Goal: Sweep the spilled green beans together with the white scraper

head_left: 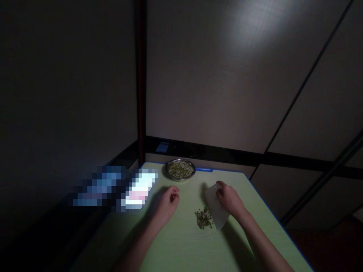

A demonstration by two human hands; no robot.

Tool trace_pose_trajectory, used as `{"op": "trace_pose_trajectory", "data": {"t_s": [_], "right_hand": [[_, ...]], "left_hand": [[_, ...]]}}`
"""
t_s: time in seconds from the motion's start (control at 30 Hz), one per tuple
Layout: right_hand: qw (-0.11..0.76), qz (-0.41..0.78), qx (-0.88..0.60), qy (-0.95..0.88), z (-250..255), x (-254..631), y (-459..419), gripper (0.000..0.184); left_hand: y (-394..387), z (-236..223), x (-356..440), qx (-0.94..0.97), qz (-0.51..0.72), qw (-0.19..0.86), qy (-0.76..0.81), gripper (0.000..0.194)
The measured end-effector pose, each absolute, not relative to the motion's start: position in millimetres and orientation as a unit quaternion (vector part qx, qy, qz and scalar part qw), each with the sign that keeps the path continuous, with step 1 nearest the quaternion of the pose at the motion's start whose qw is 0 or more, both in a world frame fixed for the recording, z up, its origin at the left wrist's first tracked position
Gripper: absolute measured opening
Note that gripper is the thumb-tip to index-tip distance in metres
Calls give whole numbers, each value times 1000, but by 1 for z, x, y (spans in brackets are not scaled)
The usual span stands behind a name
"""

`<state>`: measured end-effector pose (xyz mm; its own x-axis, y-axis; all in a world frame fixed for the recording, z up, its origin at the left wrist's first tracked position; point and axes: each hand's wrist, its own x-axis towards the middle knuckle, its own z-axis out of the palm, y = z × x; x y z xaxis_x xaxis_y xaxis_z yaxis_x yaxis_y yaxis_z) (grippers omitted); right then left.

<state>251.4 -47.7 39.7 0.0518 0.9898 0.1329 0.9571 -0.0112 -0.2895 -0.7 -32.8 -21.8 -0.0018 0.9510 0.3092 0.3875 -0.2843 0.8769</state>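
My right hand (229, 198) grips a flat, whitish translucent sheet (217, 209) by its upper part; whether it is a bag or a single sheet I cannot tell. The sheet stands tilted, its lower edge close to a small pile of green and pale bean-like seeds (203, 218) on the table. To the left of the pile, my left hand (169, 202) is closed, fingers curled in; whatever is inside, if anything, is hidden. Beyond the hands, a round metal dish (180, 180) holds many similar green and pale seeds.
The light green table (176, 245) has a blue edge and stands near dark panelled walls (204, 83). A bright, pixelated screen-like object (140, 189) lies at its left side. A blue strip (204, 169) runs along the back edge, right of the dish.
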Motion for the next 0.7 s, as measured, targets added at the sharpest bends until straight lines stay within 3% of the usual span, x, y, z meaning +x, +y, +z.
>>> {"op": "trace_pose_trajectory", "data": {"t_s": [0.43, 0.7], "right_hand": [[131, 58, -731, -667, 40, 269, -49, 48], [201, 80, -728, -651, 54, 314, -48, 43]], "left_hand": [[-30, -28, -4, 649, 477, 289, 518, 13], [-31, -22, -3, 642, 475, 293, 526, 13]]}}
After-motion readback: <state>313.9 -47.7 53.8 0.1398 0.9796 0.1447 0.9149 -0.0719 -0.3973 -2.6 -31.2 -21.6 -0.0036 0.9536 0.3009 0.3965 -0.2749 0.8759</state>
